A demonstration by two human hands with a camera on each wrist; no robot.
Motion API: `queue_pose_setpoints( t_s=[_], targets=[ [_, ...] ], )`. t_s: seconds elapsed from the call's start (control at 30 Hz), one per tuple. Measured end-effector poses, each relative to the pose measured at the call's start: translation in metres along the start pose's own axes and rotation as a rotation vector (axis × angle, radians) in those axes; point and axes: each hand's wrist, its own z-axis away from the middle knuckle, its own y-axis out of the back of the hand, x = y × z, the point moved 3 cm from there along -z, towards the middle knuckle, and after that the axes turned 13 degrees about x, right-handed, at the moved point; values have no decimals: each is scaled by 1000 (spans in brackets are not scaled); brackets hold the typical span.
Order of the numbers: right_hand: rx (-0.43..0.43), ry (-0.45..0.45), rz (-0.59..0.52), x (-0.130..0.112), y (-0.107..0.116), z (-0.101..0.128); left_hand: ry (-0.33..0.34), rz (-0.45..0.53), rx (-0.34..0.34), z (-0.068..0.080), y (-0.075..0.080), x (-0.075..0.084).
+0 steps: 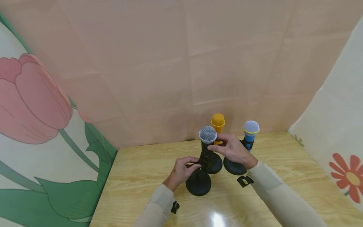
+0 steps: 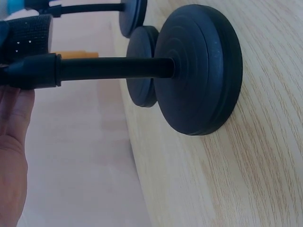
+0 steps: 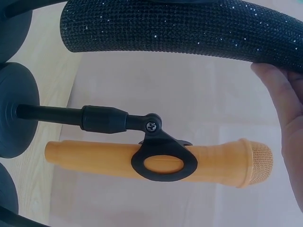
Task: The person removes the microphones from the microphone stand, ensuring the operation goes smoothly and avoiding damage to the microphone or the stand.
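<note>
You're pinching the black microphone with right grip, its stand with left grip, short of the worktop's back edge. Likely stiff, light; you're best holding the barrel.

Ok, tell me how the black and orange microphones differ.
The black microphone has a glittery body and silver head; the orange microphone is orange throughout. The right grip holds the black microphone, while the orange microphone sits untouched, farther back. Both have round-based black stands.
</note>
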Motion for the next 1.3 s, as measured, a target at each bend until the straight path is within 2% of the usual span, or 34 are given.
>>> queue_pose_setpoints(
  t_s=[0.4,0.83,1.03,1.3],
  targets=[
    [-23,-19,-14,-3,4,-4,18,-15,-5,-1,0,2],
    [-28,48,-19,-11,7,-8,4,11,-6,0,0,0],
    [-24,51,-3,-15,8,-10,-30,10,8,0,-1,-2],
    [-26,61,-7,-17,10,-11,-27,-3,-3,0,0,-1]
  ],
)
